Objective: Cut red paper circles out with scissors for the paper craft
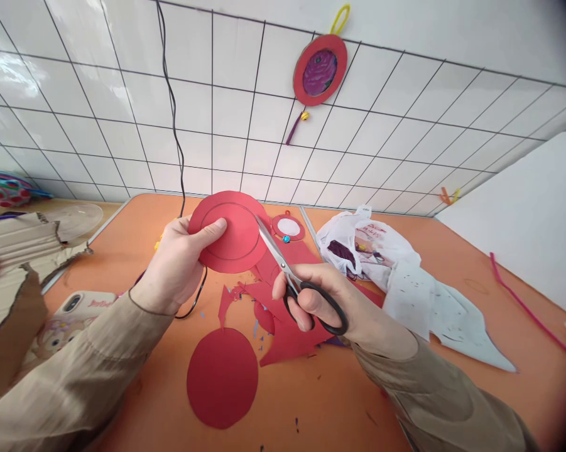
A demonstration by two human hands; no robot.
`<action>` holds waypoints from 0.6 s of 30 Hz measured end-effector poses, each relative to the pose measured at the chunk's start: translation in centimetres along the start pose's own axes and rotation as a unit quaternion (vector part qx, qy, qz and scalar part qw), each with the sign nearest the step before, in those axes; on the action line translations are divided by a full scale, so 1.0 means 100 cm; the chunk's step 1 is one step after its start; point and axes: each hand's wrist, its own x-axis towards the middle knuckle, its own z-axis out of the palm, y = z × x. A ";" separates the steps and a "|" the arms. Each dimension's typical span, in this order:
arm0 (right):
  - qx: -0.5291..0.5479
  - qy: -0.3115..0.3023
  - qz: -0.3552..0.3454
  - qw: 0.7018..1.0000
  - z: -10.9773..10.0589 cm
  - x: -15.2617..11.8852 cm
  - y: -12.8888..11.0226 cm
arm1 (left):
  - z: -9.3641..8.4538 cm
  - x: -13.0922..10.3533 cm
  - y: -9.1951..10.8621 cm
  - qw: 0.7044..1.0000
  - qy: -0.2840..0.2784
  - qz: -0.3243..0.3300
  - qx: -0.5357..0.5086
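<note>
My left hand (181, 260) pinches a red paper disc (238, 235) at its left side, thumb on top and fingers behind. A smaller circle is drawn inside the disc's edge. Scissors (283, 260) with black handles sit in my right hand (330, 295), its fingers through the loops. Their blades point up and left, with the tips at the drawn line on the disc's right side; whether they pierce the paper I cannot tell. Below, a second red disc (222, 378) lies flat on the orange table (155, 376). Red paper scraps (292, 336) lie under the scissors.
A small red ring ornament (288, 227) lies behind the scraps. White plastic bag (367, 242) and pale sheet (447, 314) are at right, a pink stick (530, 304) beyond. Cardboard (14, 301) and a phone (78, 326) are at left. A round ornament (320, 69) hangs on the tiled wall.
</note>
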 end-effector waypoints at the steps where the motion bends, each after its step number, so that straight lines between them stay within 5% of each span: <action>1: 0.000 0.004 0.003 1.000 0.001 0.000 -0.001 | 0.000 0.000 0.000 1.000 0.003 0.001 0.001; 18: -0.006 0.015 0.003 1.000 0.001 -0.001 -0.002 | -0.001 0.000 0.001 1.000 0.006 0.012 0.013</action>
